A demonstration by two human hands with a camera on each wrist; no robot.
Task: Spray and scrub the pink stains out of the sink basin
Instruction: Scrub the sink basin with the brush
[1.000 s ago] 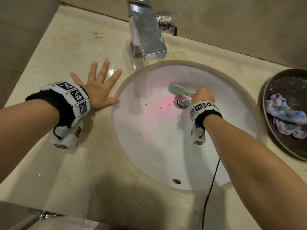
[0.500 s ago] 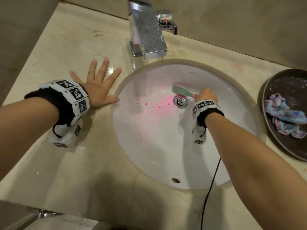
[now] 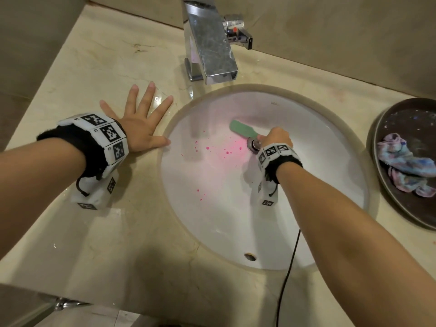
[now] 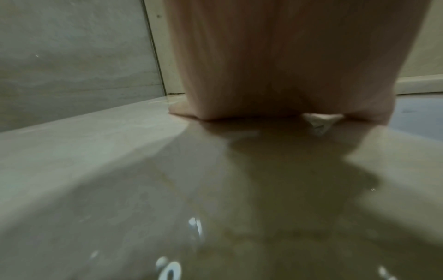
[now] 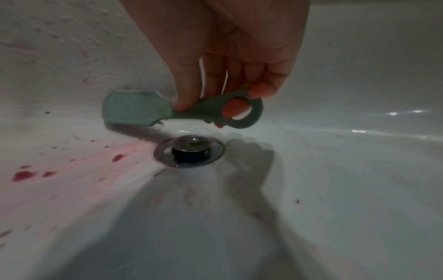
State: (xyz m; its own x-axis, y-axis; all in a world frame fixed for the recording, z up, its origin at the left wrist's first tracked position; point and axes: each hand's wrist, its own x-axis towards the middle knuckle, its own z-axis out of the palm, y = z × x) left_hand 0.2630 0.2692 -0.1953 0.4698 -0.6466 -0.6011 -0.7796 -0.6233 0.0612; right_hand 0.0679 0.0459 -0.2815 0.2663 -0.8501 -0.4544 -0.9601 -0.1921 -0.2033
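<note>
Right hand (image 3: 277,138) fingers pinching green brush (image 5: 148,109) beside drain (image 5: 189,149), left hand (image 3: 139,123) fingers spread flat on countertop (image 3: 99,67)

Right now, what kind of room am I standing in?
Most likely a bathroom, at a vanity: a white round sink basin set under a beige stone counter, a square chrome faucet against the wall, and a drain with pink stains beside it.
</note>
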